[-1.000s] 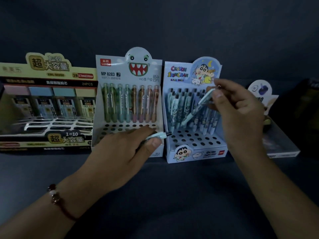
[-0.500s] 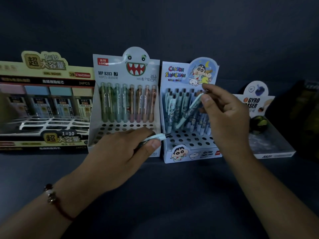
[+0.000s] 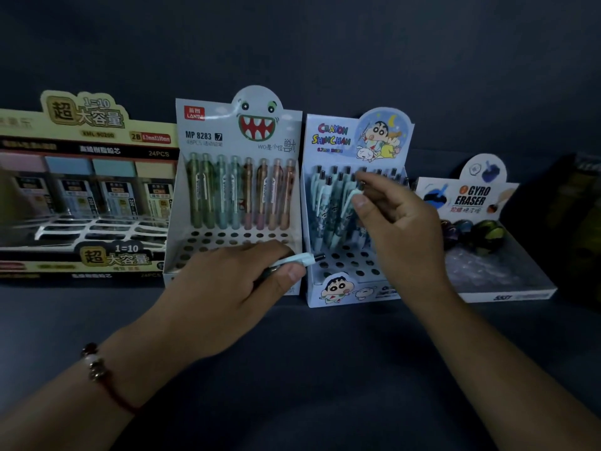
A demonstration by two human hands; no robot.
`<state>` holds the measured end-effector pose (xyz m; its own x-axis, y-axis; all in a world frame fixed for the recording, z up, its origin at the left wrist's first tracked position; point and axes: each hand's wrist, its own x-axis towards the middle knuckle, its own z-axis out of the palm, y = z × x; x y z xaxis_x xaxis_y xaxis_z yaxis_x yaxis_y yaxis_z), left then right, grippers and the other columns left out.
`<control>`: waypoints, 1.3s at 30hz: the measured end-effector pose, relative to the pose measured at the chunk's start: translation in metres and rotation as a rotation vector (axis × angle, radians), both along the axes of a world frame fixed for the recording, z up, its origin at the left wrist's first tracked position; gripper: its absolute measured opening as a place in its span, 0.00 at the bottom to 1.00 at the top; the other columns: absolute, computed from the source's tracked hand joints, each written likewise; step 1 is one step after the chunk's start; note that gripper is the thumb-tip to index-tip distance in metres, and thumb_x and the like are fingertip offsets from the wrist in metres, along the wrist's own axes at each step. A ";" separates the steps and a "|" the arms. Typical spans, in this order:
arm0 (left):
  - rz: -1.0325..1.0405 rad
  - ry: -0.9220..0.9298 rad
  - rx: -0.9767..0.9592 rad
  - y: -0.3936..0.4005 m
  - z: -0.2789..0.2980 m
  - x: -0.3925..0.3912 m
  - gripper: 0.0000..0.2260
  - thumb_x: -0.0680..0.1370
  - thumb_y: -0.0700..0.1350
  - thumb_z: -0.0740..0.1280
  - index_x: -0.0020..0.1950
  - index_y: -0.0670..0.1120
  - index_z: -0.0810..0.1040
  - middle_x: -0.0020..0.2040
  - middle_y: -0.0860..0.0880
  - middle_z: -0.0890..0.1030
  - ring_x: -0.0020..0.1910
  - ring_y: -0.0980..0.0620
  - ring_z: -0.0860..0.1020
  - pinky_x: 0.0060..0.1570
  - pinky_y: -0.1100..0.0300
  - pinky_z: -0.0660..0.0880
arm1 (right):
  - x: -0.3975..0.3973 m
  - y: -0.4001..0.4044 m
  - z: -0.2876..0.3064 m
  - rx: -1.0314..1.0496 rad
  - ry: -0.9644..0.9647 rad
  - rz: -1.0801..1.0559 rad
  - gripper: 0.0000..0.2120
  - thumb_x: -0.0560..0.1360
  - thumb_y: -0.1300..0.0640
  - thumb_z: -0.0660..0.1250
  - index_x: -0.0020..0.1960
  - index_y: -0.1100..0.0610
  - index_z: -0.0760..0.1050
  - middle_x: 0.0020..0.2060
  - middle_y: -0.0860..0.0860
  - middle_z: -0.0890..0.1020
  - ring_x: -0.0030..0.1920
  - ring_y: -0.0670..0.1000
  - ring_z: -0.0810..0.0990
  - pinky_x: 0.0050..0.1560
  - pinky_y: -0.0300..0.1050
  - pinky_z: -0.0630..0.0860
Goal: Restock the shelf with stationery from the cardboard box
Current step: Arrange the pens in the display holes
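Note:
The Crayon Shinchan display box stands on the dark shelf, with several pale blue pens upright in its back rows and open holes in front. My right hand pinches the top of one pale blue pen, which stands nearly upright among the others. My left hand rests in front of the monster-face pen box, shut on another pale blue pen whose black end points right. No cardboard box is in view.
A yellow pencil-lead display stands at the far left. A Gyro Eraser box with dark round erasers sits at the right. A dark object fills the right edge. Dark shelf surface lies in front.
My right hand has moved left and down with its pen, which went from slanted to nearly upright among the pens in the Shinchan box. My left hand has kept its place.

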<state>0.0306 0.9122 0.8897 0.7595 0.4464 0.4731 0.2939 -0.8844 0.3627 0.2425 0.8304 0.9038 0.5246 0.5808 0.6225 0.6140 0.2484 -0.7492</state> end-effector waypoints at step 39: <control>0.025 -0.001 0.069 0.000 0.000 0.000 0.23 0.78 0.69 0.48 0.59 0.60 0.74 0.35 0.62 0.77 0.40 0.61 0.77 0.32 0.71 0.67 | 0.002 0.013 -0.010 -0.182 -0.108 -0.081 0.20 0.78 0.51 0.68 0.69 0.44 0.72 0.44 0.34 0.78 0.48 0.32 0.77 0.47 0.31 0.73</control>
